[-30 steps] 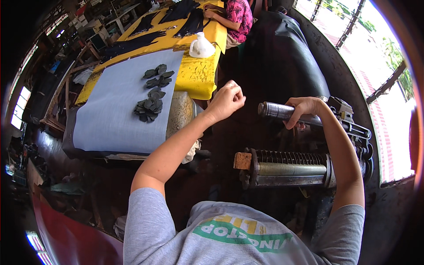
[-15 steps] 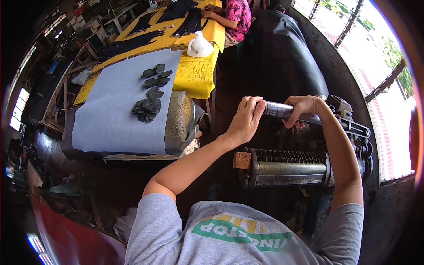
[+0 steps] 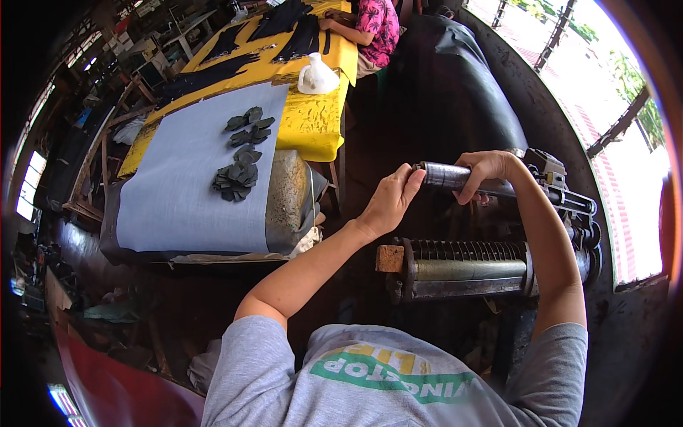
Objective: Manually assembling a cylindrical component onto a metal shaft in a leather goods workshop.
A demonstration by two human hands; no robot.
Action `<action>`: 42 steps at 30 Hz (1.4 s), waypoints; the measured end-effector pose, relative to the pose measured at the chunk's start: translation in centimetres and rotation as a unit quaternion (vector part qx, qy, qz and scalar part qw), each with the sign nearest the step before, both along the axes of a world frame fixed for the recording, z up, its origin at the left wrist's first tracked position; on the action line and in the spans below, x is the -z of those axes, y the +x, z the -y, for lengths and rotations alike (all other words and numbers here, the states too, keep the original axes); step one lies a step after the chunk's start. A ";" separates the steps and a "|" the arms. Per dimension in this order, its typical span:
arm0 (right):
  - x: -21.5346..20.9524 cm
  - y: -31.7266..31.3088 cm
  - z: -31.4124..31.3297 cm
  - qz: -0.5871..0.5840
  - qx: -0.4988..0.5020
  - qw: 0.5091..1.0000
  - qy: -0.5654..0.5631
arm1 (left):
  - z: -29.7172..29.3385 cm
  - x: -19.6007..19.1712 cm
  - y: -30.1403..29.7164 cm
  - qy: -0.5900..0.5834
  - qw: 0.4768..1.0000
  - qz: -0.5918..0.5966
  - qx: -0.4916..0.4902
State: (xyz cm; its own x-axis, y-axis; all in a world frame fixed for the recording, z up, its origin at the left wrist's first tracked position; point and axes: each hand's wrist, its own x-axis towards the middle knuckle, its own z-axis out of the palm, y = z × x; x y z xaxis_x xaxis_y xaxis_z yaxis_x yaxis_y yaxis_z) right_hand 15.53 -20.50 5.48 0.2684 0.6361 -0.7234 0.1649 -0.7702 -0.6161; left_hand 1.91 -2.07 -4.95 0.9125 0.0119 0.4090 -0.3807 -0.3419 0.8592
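Observation:
A dark metal cylinder (image 3: 445,175) juts out to the left from the machine (image 3: 562,186) at the right. Around its upper side and front, my right hand (image 3: 484,174) curls its thumb and fingers, gripping it. At the free end my left hand (image 3: 388,203) is closed, fingertips and thumb pressed together beside the tip; whatever they pinch is hidden. Below the hands sits a ribbed metal unit (image 3: 466,269) with a brass-coloured roller, its left end capped by a wooden block (image 3: 389,258).
At left, a table bears a grey-blue sheet (image 3: 178,171) with dark cut pieces (image 3: 236,178), a stone block (image 3: 284,188) and a white container (image 3: 317,75) on yellow covering (image 3: 313,128). A person in a pink shirt (image 3: 377,28) works at the far end. A black covered bulk (image 3: 462,85) stands behind the machine.
My left hand has slid slightly left and down, off the cylinder's end, so its tip now shows. The right hand keeps its grip. The view has shifted a little.

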 end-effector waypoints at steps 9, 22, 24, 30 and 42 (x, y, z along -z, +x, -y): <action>-0.3 -0.3 -0.1 0.018 -0.004 1.000 -0.003 | -0.4 2.1 0.3 -0.100 0.990 -0.017 0.096; 0.3 0.2 0.1 0.018 -0.007 1.000 0.005 | -0.9 1.9 0.3 -0.140 0.980 -0.040 0.133; 0.1 0.2 0.1 0.015 -0.003 1.000 0.004 | -1.2 1.2 -0.3 -0.081 0.993 -0.020 0.089; 0.1 -0.8 1.0 0.232 -0.059 0.963 0.125 | -1.5 -0.7 -1.2 -0.019 0.987 0.142 -0.074; 3.3 -6.7 -0.4 0.666 0.031 0.733 0.133 | -2.7 -2.4 -0.3 0.027 0.993 0.116 0.002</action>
